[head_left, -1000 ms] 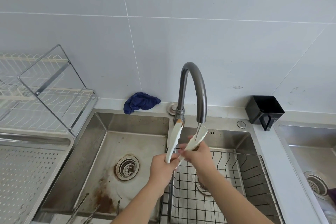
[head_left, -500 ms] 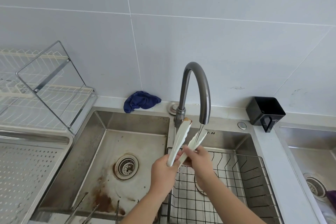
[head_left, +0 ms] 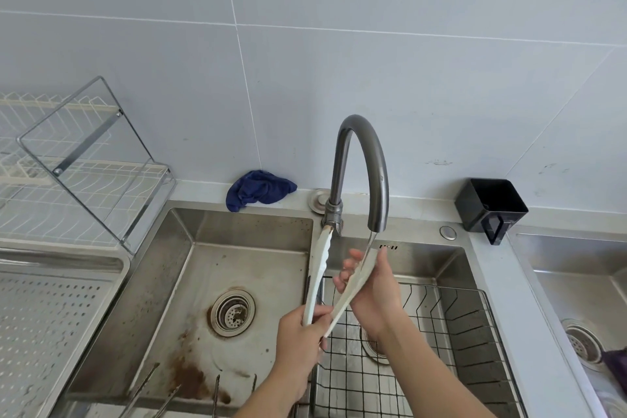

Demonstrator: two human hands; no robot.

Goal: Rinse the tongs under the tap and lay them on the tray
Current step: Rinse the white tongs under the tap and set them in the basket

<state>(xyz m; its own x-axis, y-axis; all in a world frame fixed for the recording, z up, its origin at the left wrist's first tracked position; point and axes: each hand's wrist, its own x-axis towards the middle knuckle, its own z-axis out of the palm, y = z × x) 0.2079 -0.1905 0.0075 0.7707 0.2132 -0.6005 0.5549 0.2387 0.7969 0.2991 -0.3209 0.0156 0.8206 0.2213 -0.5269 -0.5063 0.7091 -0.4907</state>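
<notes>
Above the sink (head_left: 244,229), left hand (head_left: 298,339) grips the tongs (head_left: 320,265); right hand (head_left: 376,299) clasps one arm beneath the tap (head_left: 359,125).

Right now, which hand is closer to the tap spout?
Right. The right hand holds the tongs just under the spout; the left hand grips them lower down.

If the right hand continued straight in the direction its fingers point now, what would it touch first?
Probably the free arm of the tongs, just left of the right hand; beyond it, the tap. Depth is unclear.
</notes>
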